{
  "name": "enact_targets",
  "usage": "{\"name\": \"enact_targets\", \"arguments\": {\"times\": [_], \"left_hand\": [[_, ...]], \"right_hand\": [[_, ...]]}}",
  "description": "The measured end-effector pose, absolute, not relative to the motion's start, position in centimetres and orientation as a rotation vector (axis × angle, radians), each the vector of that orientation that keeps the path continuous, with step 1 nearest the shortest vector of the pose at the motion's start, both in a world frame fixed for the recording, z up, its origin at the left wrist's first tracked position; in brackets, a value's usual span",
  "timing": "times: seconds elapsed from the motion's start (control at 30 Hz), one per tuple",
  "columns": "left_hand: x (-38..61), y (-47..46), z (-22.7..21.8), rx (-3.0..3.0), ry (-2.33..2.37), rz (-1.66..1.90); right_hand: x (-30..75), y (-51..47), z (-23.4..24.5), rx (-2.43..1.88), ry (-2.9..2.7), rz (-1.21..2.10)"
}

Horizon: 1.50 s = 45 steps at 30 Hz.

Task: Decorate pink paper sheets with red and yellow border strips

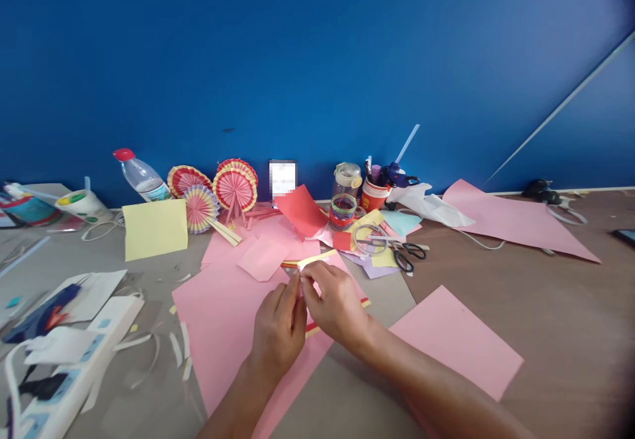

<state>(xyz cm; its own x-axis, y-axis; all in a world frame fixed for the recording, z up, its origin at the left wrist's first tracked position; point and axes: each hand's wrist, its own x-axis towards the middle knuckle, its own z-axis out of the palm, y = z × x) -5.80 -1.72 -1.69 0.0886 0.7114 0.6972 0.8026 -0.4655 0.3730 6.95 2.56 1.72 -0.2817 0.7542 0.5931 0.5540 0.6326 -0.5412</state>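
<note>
Closely, everything converges mid-bench

From where I stand, the far left of the bench [163, 406] has a teal container [34, 209], its contents too blurred to name, then a white tub [84, 209] with something yellow and green inside. A red-capped bottle [143, 176] leans beyond them; how full it is, I can't tell. Next come pleated paper fans [236, 190], standing near the blue wall [307, 62].

In the middle, the left hand [280, 323] is curled, its fingertips drawn in to the near-left part of a yellow-edged paper [318, 258]. The right hand [335, 293] pinches that same spot, thumb against forefinger. The edge points away from both hands' fingertips, its long axis running crosswise and rising slightly to the right; the right hand lies nearer most of it, covering the middle.

Beyond the right hand stands a clear lidded jar [347, 178] with coloured bands around its lower part. Beside it, a red paper cup [374, 196] holds pens and a blue tool [395, 176], tilted. Black-handled scissors [404, 260] lie in front.
</note>
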Motion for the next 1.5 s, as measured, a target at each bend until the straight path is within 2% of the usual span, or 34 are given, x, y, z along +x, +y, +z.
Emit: {"name": "enact_targets", "arguments": {"times": [0.3,1.03,1.17,1.5], "left_hand": [[-5.9,-1.8,-1.1,-2.303,-1.577,-1.325],[-5.6,-2.0,0.6,-2.403,-1.735,-1.548],[-5.5,-2.0,0.6,-2.416,-1.758,-1.571],[-5.6,-2.1,0.9,-2.421,-2.012,-1.718]], "right_hand": [[7.7,2.6,2.9,-1.000,-2.180,0.051],[8.1,3.4,2.5,-0.934,-2.275,-0.115],[7.9,3.4,2.3,-0.971,-2.245,-0.043],[8.0,3.7,2.6,-1.049,-2.008,0.445]]}}
